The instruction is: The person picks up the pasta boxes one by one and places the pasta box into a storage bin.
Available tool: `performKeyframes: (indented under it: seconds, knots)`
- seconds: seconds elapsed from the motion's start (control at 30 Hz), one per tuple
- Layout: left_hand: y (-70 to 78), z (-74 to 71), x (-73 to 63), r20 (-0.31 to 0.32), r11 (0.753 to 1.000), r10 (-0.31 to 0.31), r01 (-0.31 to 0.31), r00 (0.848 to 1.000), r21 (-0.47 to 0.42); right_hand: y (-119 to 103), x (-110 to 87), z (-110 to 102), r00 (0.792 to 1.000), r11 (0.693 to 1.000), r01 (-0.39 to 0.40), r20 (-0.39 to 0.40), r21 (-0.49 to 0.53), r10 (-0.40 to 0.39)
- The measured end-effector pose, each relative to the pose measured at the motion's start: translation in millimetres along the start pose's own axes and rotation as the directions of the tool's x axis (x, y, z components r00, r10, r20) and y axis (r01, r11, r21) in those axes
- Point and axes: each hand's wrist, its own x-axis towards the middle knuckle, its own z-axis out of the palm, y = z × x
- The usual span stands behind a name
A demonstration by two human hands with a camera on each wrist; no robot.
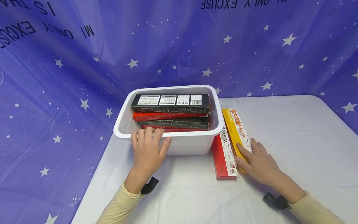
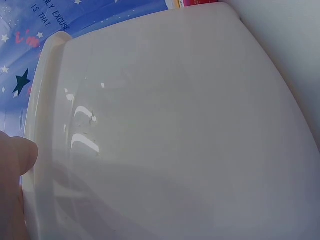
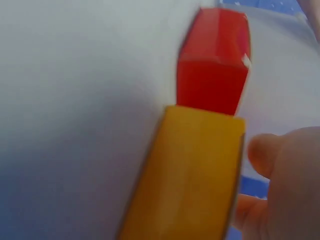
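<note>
A white plastic bin (image 1: 190, 144) holds several stacked dark and red boxes; the top one is a black box (image 1: 170, 109) with label panels. My left hand (image 1: 146, 151) grips the bin's near rim, fingers over the edge and thumb on the outside; its thumb also shows at the rim in the left wrist view. To the right of the bin, a yellow pasta box (image 1: 231, 127) lies beside a red pasta box (image 1: 222, 161). My right hand (image 1: 260, 163) rests over the near part of the yellow box, fingers spread and loosely bent. Its fingers partly hide that box.
The bin and boxes stand on a white-covered table (image 1: 190, 193). Behind and to the left hangs a purple curtain (image 1: 179, 62) with stars and lettering. The red box's far end lies close against the bin's right side.
</note>
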Motion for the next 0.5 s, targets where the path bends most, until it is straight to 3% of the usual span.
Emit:
performKeyframes:
  seconds: [0.27, 0.5]
  knots:
    - [0.7, 0.7, 0.5, -0.005, 1.0, 0.0, 0.0, 1.0, 0.001, 29, 7.3, -9, 0.989, 0.992, -0.129, 0.069, 0.005, 0.129]
    - [0.8, 0.0, 0.8, -0.005, 1.0, 0.001, -0.001, 1.0, 0.007, 42, 13.4, 1, 0.99, 0.99, -0.139, 0.005, 0.019, 0.139]
